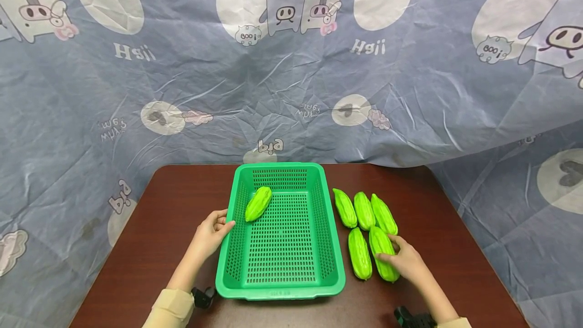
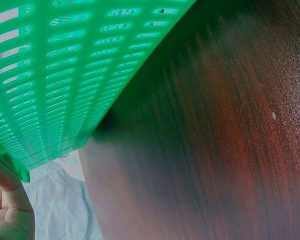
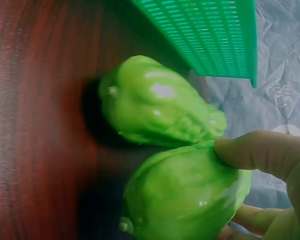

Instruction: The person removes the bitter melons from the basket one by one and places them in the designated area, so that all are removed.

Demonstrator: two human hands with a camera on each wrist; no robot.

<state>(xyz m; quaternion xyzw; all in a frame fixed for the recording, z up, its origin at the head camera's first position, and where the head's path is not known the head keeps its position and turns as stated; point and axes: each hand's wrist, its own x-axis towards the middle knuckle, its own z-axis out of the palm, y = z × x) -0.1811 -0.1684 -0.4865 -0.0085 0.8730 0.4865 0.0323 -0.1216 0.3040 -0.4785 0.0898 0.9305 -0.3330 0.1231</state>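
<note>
A green plastic basket (image 1: 280,293) with slotted walls stands mid-table, and one light green bitter melon (image 1: 258,204) lies inside it near the left wall. My left hand (image 1: 214,229) grips the basket's left rim, thumb on top. To the right of the basket, my right hand (image 1: 405,257) holds the front right bitter melon (image 3: 185,195) between thumb and fingers; it lies beside another bitter melon (image 3: 155,102). Its far fingers are partly hidden behind the melon in the right wrist view. Behind these two lie three more bitter melons (image 1: 364,211) in a row.
The dark brown wooden table (image 1: 182,191) has its back edge against a hanging grey-blue cloth (image 1: 282,85) printed with cartoon pigs. Dark devices (image 1: 203,297) are worn at both wrists. The basket's right wall stands close to the melons.
</note>
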